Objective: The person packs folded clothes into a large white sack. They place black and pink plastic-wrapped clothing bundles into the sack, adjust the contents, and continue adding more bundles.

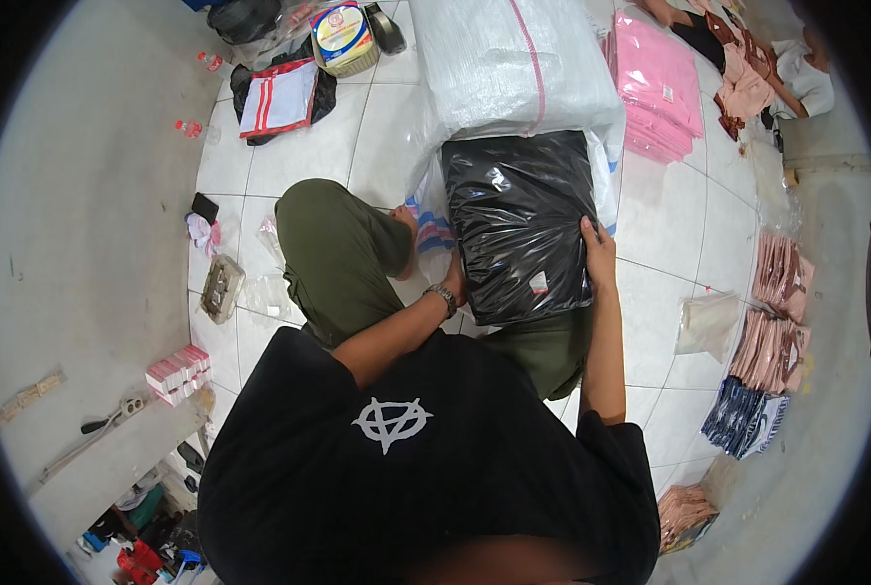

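A stack of black folded goods in clear plastic [519, 227] lies before me, a small label near its lower edge. My right hand [600, 248] grips its right side, the thumb on top and the fingers hidden below. At the lower left side, my left hand [456, 281] is against the stack, its fingers mostly hidden behind it. The far end of the stack meets the mouth of a large white woven sack [516, 66], which bulges and has a pink seam. Striped parts of the sack show on both sides of the stack.
Pink packaged garments [658, 88] are piled right of the sack. Further right sit peach garment packs [768, 351] and dark blue packs [743, 417] along the wall. A person [801, 77] is at the upper right. At left are a tray [222, 289] and a white-and-red bundle [278, 99].
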A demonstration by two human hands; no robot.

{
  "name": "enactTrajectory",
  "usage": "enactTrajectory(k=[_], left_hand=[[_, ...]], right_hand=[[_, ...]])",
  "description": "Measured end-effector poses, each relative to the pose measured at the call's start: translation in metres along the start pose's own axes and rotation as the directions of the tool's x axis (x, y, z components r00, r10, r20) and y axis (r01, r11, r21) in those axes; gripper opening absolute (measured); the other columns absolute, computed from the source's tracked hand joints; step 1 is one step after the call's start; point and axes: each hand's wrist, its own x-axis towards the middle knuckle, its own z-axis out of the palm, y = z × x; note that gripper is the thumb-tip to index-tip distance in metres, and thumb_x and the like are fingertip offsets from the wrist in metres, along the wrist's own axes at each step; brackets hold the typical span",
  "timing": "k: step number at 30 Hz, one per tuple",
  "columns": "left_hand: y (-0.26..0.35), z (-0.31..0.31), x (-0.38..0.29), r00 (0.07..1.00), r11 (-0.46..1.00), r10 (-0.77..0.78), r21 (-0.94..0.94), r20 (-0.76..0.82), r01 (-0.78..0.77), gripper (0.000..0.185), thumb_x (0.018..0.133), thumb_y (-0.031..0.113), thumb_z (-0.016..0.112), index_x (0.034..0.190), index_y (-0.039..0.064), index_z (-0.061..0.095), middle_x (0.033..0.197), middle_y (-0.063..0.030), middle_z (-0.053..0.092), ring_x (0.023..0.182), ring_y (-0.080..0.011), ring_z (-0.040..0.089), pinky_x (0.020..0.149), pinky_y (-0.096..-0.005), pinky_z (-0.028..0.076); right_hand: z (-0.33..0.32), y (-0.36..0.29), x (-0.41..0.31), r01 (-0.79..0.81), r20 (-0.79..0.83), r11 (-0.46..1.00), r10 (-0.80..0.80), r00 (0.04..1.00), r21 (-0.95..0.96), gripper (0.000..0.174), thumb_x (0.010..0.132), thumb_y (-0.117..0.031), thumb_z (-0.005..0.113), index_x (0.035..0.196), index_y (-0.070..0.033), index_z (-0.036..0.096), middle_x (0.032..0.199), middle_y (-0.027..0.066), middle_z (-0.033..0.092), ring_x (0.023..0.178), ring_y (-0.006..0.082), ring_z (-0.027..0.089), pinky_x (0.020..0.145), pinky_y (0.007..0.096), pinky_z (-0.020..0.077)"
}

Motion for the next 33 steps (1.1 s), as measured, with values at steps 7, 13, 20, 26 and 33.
enactTrajectory(k=[7, 13, 20, 26, 33], left_hand=[[0.029, 0.035, -0.046, 0.848, 0.784, 0.528, 0.407, -0.041, -0.468, 0.074, 0.107, 0.061, 0.044, 0.157, 0.007, 0.047, 0.16, -0.0159, 0.048, 0.146, -0.032, 0.046, 0.12, -0.0418, 0.037], [0.071, 0.121, -0.088, 0.222, -0.436, 0.78, 0.763, 0.585, -0.477, 0.078, 0.103, 0.055, 0.055, 0.165, 0.011, 0.036, 0.174, -0.018, 0.023, 0.16, -0.0422, 0.019, 0.127, -0.0551, 0.018], [0.102, 0.152, -0.042, 0.455, -0.691, 0.629, 0.721, 0.631, -0.045, 0.079, 0.095, 0.061, 0.062, 0.162, 0.024, 0.044, 0.172, -0.0171, 0.027, 0.158, -0.0503, 0.016, 0.121, -0.0773, 0.005], [0.102, 0.145, -0.029, 0.388, -0.721, 0.618, 0.69, 0.684, -0.069, 0.077, 0.094, 0.057, 0.064, 0.159, 0.02, 0.049, 0.17, -0.0207, 0.029, 0.157, -0.0539, 0.014, 0.119, -0.0785, 0.004], [0.103, 0.153, -0.025, 0.515, -0.703, 0.603, 0.711, 0.609, -0.019, 0.081, 0.094, 0.056, 0.061, 0.163, 0.017, 0.042, 0.171, -0.024, 0.025, 0.156, -0.0568, 0.012, 0.119, -0.0787, 0.002]], right_hand=[[-0.009, -0.029, -0.024, 0.166, -0.07, 0.913, -0.206, 0.976, -0.371, 0.068, 0.095, -0.045, 0.077, 0.144, 0.0, 0.062, 0.136, 0.0256, 0.069, 0.13, 0.038, 0.064, 0.111, 0.0405, 0.0475], [0.004, -0.063, -0.051, 0.621, 0.255, 0.412, -0.657, 0.71, -0.667, 0.075, 0.091, -0.041, 0.077, 0.155, -0.012, 0.054, 0.166, 0.021, 0.041, 0.153, 0.0446, 0.036, 0.124, 0.0558, 0.0305], [0.048, -0.069, -0.034, 0.501, 0.255, 0.372, -0.542, 0.801, -0.781, 0.083, 0.094, -0.054, 0.068, 0.165, -0.02, 0.04, 0.174, 0.0209, 0.021, 0.158, 0.0471, 0.021, 0.125, 0.0668, 0.0175], [0.05, -0.068, -0.031, 0.478, 0.24, 0.414, -0.506, 0.828, -0.775, 0.087, 0.089, -0.049, 0.074, 0.164, -0.02, 0.04, 0.172, 0.0226, 0.024, 0.158, 0.0477, 0.021, 0.125, 0.0647, 0.0189], [0.053, -0.071, -0.019, 0.476, 0.233, 0.447, -0.496, 0.836, -0.757, 0.087, 0.086, -0.042, 0.078, 0.162, -0.017, 0.043, 0.172, 0.0241, 0.023, 0.158, 0.0496, 0.021, 0.124, 0.0645, 0.021]])
